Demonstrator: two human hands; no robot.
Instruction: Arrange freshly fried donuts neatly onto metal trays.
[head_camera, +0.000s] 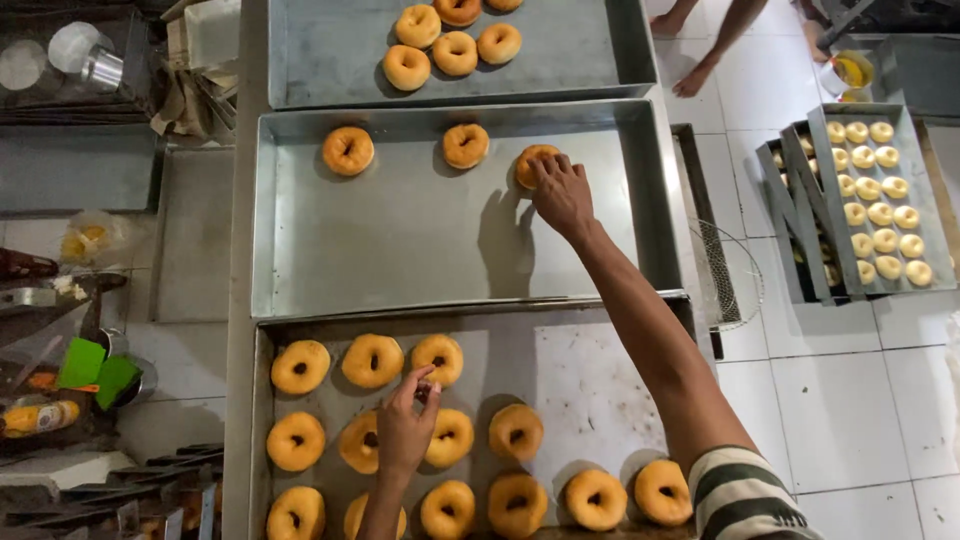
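Two hands out: right hand (562, 195) grips a doughnut (530, 162)

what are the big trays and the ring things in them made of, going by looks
Middle tray: looks like sheet metal, dull grey with soft reflections and folded rims. Rings, like the doughnut under the right hand: fried dough, matte golden-brown crust. The left hand hovers over similar ones.

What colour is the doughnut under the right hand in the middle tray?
Golden brown. The doughnut under the right hand shows best in the head view.
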